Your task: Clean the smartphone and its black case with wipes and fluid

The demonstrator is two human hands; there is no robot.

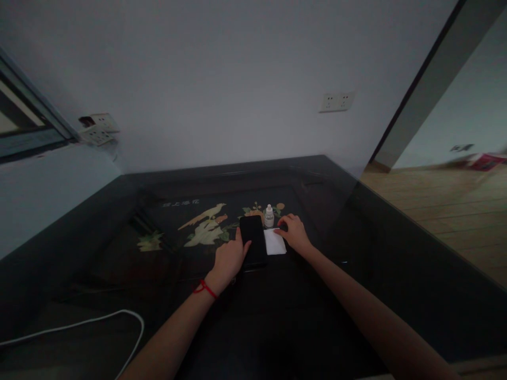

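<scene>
A black smartphone [253, 240] lies screen up on the dark table. My left hand [230, 255], a red string bracelet at its wrist, grips the phone's left edge, with the thumb resting over the screen. Just right of the phone is a folded white cloth or tissue [275, 243]; which of the two I cannot tell. My right hand [295, 234] has its fingers curled at the white piece's upper right corner, seemingly pinching it. Behind it a small white dropper bottle [269, 217] stands upright with its cap on.
The glossy black table [261, 311] bears a bird-and-flower picture [208, 232]. A white cable [95, 319] runs across its left front. Wall sockets [336, 102] are at the back, more sockets [99, 130] by the window. Wooden floor [428, 200] lies to the right.
</scene>
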